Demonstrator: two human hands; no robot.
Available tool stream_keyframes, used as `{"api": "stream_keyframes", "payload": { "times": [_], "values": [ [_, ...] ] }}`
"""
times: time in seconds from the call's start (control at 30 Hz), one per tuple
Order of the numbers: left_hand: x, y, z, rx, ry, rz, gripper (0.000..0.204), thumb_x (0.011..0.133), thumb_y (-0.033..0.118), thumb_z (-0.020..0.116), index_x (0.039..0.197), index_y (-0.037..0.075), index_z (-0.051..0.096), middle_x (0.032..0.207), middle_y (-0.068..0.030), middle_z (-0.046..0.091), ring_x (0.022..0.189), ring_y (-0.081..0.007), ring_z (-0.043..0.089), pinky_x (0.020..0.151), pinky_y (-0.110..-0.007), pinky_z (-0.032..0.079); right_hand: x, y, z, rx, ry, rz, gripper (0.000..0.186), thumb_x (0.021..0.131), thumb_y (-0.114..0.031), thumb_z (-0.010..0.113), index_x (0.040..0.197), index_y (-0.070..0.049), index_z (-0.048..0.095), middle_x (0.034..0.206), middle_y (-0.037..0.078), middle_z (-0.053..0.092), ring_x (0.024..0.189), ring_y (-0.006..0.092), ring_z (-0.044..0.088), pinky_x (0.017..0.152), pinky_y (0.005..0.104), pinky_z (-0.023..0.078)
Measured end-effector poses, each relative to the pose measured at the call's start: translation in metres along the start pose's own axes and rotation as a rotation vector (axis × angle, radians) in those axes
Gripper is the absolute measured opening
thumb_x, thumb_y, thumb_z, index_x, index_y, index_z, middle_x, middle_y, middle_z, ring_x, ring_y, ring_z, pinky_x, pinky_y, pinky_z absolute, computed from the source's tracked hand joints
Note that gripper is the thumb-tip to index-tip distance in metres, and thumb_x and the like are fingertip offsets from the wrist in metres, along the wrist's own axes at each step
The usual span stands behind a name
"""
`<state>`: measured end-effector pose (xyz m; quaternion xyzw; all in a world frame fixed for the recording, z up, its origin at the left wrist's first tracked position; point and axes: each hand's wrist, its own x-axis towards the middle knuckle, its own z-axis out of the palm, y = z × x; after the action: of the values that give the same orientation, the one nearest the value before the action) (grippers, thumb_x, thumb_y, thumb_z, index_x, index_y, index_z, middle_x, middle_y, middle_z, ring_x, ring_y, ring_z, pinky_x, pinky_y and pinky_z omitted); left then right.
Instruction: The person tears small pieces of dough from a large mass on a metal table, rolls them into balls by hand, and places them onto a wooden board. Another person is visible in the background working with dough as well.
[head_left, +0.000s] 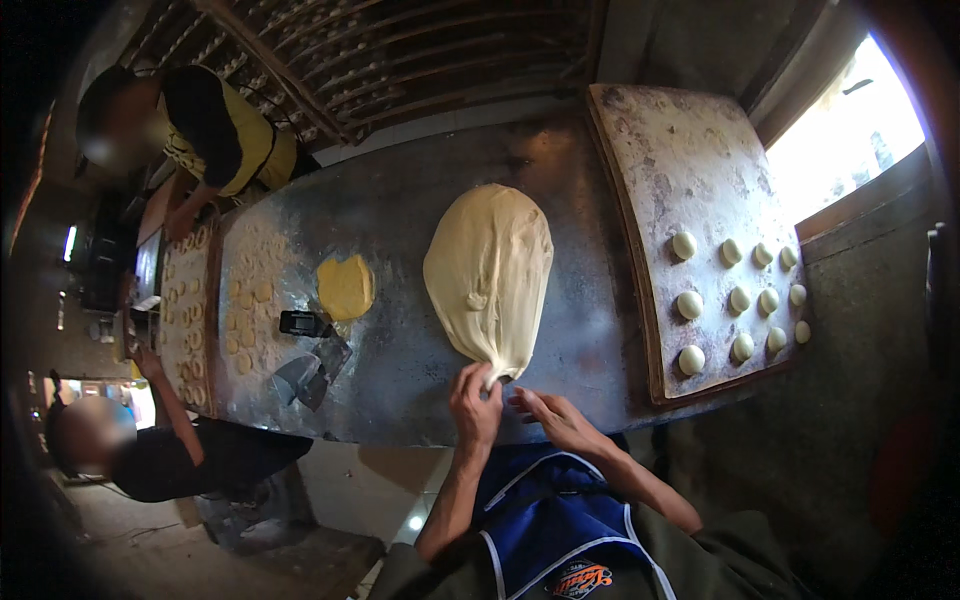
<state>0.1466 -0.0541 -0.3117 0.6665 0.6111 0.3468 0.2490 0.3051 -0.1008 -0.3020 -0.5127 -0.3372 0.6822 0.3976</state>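
Note:
A big, pale, smooth mass of dough (490,265) lies on the dark metal table in front of me, broad at its far end and drawn to a narrow neck at its near end. My left hand (476,405) is closed, its fingers pinching that neck. Close beside the neck on the right is my right hand (556,416), its fingers apart and stretched toward the dough, with nothing visible in them. Whether its fingertips touch the dough I cannot tell.
On the right, a floured board (690,180) carries several round dough balls (690,305). Left of the dough lie a yellow dough slab (346,288), a black container (301,322) and a crumpled grey sheet (312,375). Two co-workers (225,130) stand at the left by a tray with dough rings (190,330).

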Motion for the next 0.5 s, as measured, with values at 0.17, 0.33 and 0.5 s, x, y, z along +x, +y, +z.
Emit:
{"api": "stream_keyframes", "payload": {
  "times": [0.17, 0.33, 0.5],
  "values": [
    [-0.041, 0.044, -0.064, -0.195, -0.249, 0.054, 0.074, 0.083, 0.007, 0.075, 0.148, -0.001, 0.042, 0.126, -0.0242, 0.065, 0.116, -0.0428, 0.063, 0.098, -0.044, 0.052, 0.056, 0.034, 0.042, 0.336, -0.015, 0.239, 0.041, 0.107, -0.038, 0.052, 0.114, 0.000, 0.065, 0.098, 0.009, 0.070, 0.085, 0.0185, 0.066, 0.076, 0.0329, 0.055],
    [-0.052, -0.001, -0.121, -0.476, -0.511, -0.282, 0.040, 0.101, 0.021, 0.061, 0.133, -0.002, 0.059, 0.108, -0.0177, 0.073, 0.101, -0.0279, 0.071, 0.093, -0.039, 0.055, 0.041, 0.018, 0.069, -0.183, 0.226, 0.118, 0.037, 0.103, -0.037, 0.056, 0.100, 0.000, 0.065, 0.077, 0.008, 0.062, 0.067, 0.0195, 0.059, 0.060, 0.0349, 0.046],
    [0.025, -0.036, -0.024, -1.369, -0.890, -1.082, 0.048, 0.102, 0.039, 0.057, 0.118, -0.006, 0.060, 0.100, -0.0136, 0.073, 0.096, -0.0250, 0.072, 0.093, -0.036, 0.056, -0.012, 0.012, 0.084, -0.833, 0.413, -0.063, 0.030, 0.100, -0.028, 0.056, 0.093, 0.001, 0.059, 0.079, 0.027, 0.061, 0.078, 0.0454, 0.064, 0.066, 0.0506, 0.047]
  ]
}}
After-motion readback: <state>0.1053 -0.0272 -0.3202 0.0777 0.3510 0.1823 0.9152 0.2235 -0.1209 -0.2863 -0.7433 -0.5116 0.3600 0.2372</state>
